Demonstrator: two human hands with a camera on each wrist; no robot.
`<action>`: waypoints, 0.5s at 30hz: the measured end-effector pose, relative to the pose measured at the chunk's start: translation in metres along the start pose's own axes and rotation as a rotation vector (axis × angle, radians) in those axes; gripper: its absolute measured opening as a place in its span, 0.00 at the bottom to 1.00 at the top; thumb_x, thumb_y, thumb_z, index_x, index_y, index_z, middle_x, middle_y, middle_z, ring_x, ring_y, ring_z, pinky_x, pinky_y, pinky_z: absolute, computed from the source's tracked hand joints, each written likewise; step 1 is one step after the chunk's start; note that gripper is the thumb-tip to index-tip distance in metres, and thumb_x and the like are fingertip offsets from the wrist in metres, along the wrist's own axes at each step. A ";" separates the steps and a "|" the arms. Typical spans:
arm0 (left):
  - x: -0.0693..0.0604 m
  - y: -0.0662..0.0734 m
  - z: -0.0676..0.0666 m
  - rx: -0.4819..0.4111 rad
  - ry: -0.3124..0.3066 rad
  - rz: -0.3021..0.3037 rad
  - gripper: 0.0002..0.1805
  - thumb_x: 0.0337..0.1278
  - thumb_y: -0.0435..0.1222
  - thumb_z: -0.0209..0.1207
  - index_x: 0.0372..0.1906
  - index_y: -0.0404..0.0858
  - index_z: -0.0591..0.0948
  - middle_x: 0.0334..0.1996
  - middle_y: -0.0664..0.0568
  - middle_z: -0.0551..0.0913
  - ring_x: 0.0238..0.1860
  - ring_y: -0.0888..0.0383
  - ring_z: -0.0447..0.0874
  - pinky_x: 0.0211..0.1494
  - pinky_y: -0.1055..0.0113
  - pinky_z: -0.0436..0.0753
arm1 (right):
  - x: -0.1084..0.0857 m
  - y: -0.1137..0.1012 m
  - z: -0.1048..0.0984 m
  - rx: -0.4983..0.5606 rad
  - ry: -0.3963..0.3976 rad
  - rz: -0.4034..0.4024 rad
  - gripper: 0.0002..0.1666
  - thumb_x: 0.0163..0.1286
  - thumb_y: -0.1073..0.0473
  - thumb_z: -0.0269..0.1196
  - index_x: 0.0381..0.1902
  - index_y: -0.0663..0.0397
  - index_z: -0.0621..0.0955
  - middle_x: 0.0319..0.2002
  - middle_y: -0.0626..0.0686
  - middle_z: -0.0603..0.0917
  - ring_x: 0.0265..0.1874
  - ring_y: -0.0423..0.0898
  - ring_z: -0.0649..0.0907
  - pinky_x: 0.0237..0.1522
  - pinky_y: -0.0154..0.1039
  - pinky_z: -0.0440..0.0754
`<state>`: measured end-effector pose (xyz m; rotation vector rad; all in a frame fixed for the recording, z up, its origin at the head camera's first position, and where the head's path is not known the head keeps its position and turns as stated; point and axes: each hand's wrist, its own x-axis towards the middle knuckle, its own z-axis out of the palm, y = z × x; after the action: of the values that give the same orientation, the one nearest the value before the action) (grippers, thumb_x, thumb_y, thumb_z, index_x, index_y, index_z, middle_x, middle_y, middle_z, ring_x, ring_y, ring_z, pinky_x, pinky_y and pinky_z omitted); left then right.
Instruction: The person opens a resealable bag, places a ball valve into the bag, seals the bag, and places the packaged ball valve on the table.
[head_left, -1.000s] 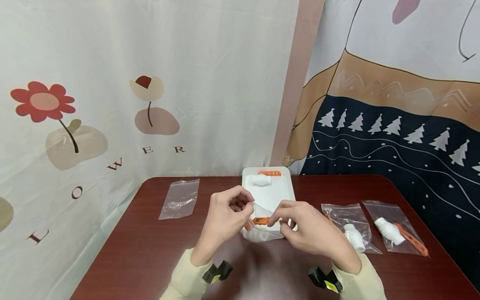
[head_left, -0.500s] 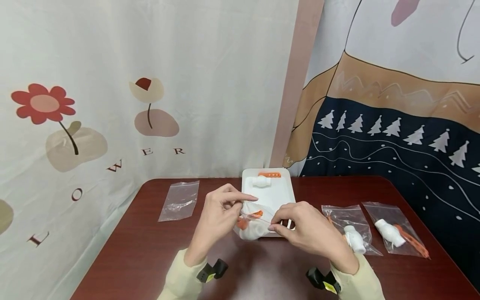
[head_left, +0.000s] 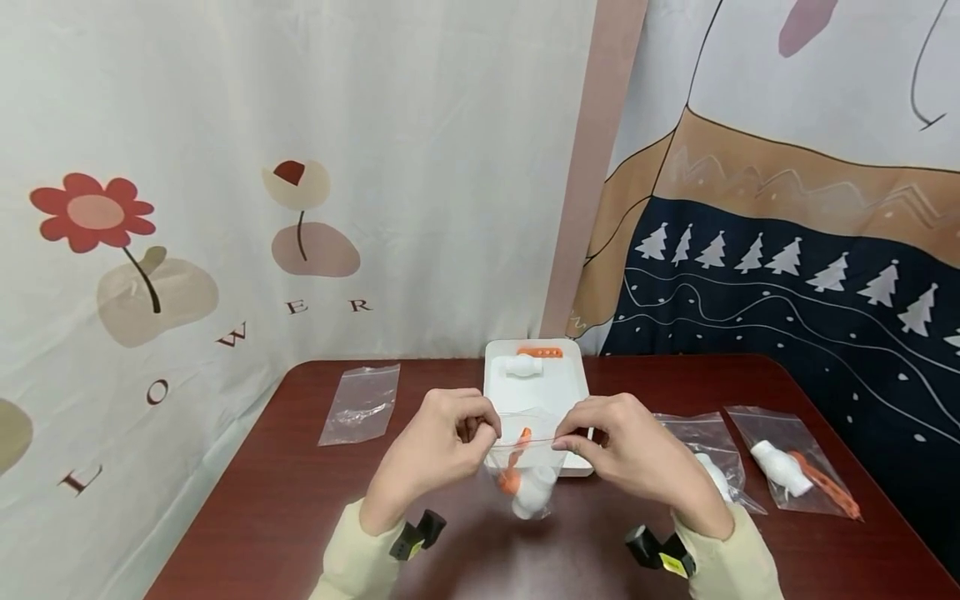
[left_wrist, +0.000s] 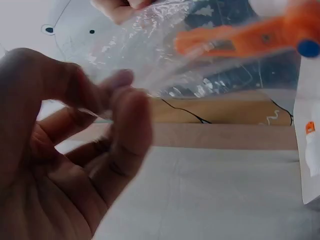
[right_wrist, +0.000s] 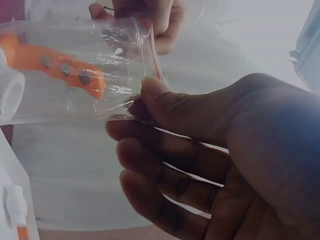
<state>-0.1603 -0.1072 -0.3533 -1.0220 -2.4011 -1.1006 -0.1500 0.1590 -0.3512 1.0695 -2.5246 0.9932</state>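
Between my hands hangs a clear zip bag (head_left: 551,457), its red-lined top edge stretched level. Inside it are an orange strip with holes (right_wrist: 65,67) and a white plastic fitting (head_left: 534,492), both low in the bag in the head view. My left hand (head_left: 444,433) pinches the top left corner between thumb and forefinger. At the top right corner, my right hand (head_left: 630,446) pinches the edge between thumb and forefinger, the other fingers loosely bent in the right wrist view. A blue dot (left_wrist: 308,48) shows on the orange piece in the left wrist view.
Behind the bag stands a white tray (head_left: 491,379) with another white fitting (head_left: 523,365) and an orange strip (head_left: 542,352). An unfilled zip bag (head_left: 360,404) lies at left. Two filled zip bags, a nearer one (head_left: 693,429) and a farther-right one (head_left: 795,462), lie at right.
Both hands now hold the bag's top corners, spread apart. The bag went from lying slanted to hanging upright, its contents dropping to the bottom. My right fingers have left the bag's mouth.
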 end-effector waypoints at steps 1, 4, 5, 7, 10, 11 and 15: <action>0.000 -0.001 0.001 -0.005 0.006 0.031 0.15 0.48 0.23 0.55 0.20 0.47 0.81 0.21 0.64 0.73 0.21 0.70 0.68 0.24 0.79 0.68 | 0.000 0.001 -0.001 0.008 0.010 -0.007 0.07 0.64 0.60 0.74 0.33 0.38 0.88 0.30 0.34 0.86 0.28 0.30 0.78 0.31 0.31 0.81; 0.001 -0.004 0.003 0.015 0.035 0.120 0.17 0.45 0.22 0.51 0.18 0.49 0.77 0.20 0.64 0.71 0.21 0.71 0.66 0.24 0.82 0.65 | 0.000 0.003 -0.003 0.028 0.036 -0.020 0.09 0.62 0.61 0.74 0.33 0.37 0.88 0.30 0.34 0.86 0.27 0.30 0.77 0.27 0.30 0.79; 0.001 -0.005 0.003 0.026 0.046 0.147 0.17 0.44 0.22 0.50 0.18 0.49 0.76 0.20 0.63 0.71 0.21 0.71 0.66 0.25 0.83 0.64 | 0.000 0.004 -0.003 0.036 0.043 -0.028 0.09 0.62 0.61 0.74 0.33 0.37 0.88 0.30 0.34 0.86 0.27 0.30 0.77 0.27 0.31 0.79; 0.002 -0.006 0.004 0.041 0.064 0.198 0.17 0.42 0.22 0.48 0.17 0.49 0.75 0.19 0.63 0.70 0.21 0.73 0.63 0.24 0.84 0.62 | 0.000 0.006 -0.004 0.046 0.056 -0.045 0.10 0.62 0.62 0.75 0.34 0.37 0.88 0.31 0.34 0.86 0.27 0.30 0.77 0.26 0.32 0.80; 0.003 -0.008 0.004 0.028 0.078 0.263 0.17 0.40 0.21 0.46 0.15 0.47 0.74 0.18 0.62 0.69 0.21 0.74 0.61 0.24 0.84 0.60 | -0.001 0.008 -0.006 0.043 0.075 -0.056 0.10 0.62 0.63 0.74 0.34 0.38 0.89 0.32 0.34 0.87 0.28 0.30 0.78 0.26 0.31 0.80; 0.004 -0.009 0.003 0.021 0.081 0.281 0.17 0.39 0.21 0.46 0.15 0.47 0.73 0.18 0.61 0.68 0.21 0.74 0.60 0.24 0.84 0.59 | -0.001 0.009 -0.007 0.040 0.082 -0.057 0.11 0.62 0.64 0.74 0.34 0.39 0.89 0.32 0.35 0.87 0.28 0.30 0.78 0.27 0.31 0.80; 0.006 -0.011 0.003 -0.001 0.083 0.335 0.15 0.39 0.22 0.47 0.16 0.46 0.72 0.18 0.61 0.68 0.20 0.72 0.60 0.22 0.83 0.60 | -0.002 0.013 -0.010 0.016 0.107 -0.038 0.13 0.61 0.66 0.74 0.34 0.38 0.88 0.31 0.35 0.87 0.28 0.30 0.78 0.27 0.30 0.80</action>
<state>-0.1722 -0.1073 -0.3581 -1.2936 -2.0675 -1.0013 -0.1583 0.1731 -0.3504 1.0362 -2.4069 1.0331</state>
